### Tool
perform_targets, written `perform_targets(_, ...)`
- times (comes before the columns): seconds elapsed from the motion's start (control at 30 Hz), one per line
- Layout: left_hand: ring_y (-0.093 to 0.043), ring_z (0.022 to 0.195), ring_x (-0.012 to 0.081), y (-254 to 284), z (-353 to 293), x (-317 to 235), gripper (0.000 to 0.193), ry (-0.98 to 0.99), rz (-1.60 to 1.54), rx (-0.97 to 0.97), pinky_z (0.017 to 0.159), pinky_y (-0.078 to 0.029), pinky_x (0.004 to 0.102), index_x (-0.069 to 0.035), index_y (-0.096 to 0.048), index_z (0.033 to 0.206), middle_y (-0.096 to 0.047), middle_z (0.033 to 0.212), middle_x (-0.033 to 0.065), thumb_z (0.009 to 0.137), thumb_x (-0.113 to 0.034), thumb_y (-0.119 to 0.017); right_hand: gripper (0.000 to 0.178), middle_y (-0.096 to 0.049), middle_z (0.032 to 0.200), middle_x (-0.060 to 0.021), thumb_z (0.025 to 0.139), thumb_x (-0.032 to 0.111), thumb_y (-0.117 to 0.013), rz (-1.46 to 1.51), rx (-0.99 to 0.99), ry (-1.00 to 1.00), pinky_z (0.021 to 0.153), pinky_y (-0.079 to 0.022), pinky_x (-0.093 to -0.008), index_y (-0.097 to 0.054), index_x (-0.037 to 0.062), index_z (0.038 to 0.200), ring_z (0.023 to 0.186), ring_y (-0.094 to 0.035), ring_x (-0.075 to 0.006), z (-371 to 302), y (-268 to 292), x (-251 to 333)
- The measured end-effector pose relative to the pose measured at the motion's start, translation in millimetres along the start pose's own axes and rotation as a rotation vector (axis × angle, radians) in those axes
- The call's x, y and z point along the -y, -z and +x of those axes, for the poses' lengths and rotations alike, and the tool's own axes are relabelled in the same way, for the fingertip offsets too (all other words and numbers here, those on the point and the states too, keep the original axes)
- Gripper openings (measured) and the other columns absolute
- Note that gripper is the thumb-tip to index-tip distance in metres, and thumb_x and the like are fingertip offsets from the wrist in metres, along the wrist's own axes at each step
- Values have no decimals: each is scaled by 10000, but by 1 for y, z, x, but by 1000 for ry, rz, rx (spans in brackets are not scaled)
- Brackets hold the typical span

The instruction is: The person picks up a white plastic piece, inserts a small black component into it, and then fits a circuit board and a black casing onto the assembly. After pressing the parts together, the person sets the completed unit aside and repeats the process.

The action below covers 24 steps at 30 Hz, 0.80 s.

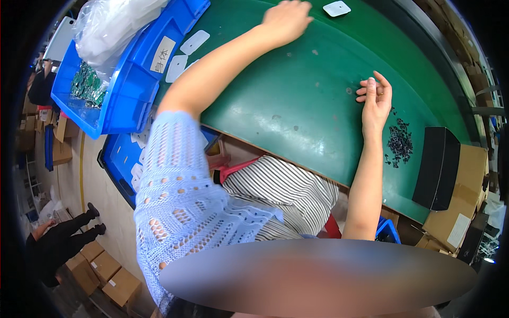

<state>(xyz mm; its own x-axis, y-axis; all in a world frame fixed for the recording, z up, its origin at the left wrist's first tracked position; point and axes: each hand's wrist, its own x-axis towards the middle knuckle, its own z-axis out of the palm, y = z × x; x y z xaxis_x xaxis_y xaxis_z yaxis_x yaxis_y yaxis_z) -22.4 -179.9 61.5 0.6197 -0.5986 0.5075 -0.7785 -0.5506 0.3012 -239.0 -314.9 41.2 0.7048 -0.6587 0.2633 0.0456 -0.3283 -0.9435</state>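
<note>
My left hand [288, 22] reaches to the far side of the green tabletop [275, 100], back of the hand up. Its fingers bend down and are partly hidden, so any grip stays unclear. Just right of it lies a white flat plastic piece [336, 8] with rounded corners. Above the right part of the table is my right hand [377, 98], open, fingers loosely apart, with nothing visible in them. A loose heap of small black parts [400, 142] lies right of that wrist. More white pieces [195, 42] rest beyond my left forearm, beside a blue bin.
At left, the blue bin [127, 100] holds green circuit boards [88, 85] and a clear plastic bag [111, 32]. Below it sits a blue tray [119, 164] of white pieces. A black box [436, 168] and a cardboard carton [460, 199] border the right side. Another person [63, 241] appears lower left.
</note>
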Motion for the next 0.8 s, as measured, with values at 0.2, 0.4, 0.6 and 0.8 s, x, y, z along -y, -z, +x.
perform_targets(0.2,-568,746,329,69,-82,93,113,-61,477,-43,669,-470,424,-7,-544,759,-570,769,177,775,-53,-441,300,-569,808,-56,880,215,-534,-6,-50,2,527,-435,-199,-479,56,1129,626,-523,-77,2,6,-5)
perform_targets(0.4,-483,1070,337,67,-138,167,344,-17,451,306,900,-394,396,18,-466,1183,-511,1160,210,854,-69,-413,242,-582,771,-42,889,203,-519,258,-84,48,535,-455,-213,-502,54,1080,617,-536,-86,-6,-2,-6)
perform_targets(0.6,-509,986,352,69,-119,103,397,-23,280,405,850,-403,411,-15,-491,1170,-544,1066,179,778,27,-531,183,-575,734,-42,883,152,-516,358,-251,129,529,-458,-214,-502,32,1020,592,-545,-81,-97,71,36)
perform_targets(0.8,-535,792,295,64,-96,183,443,-35,276,291,691,-431,400,-37,-514,1122,-563,872,172,764,-241,-677,197,-593,780,-49,916,164,-467,135,-747,-1,547,-445,-198,-516,39,1059,613,-534,-74,-215,165,-14)
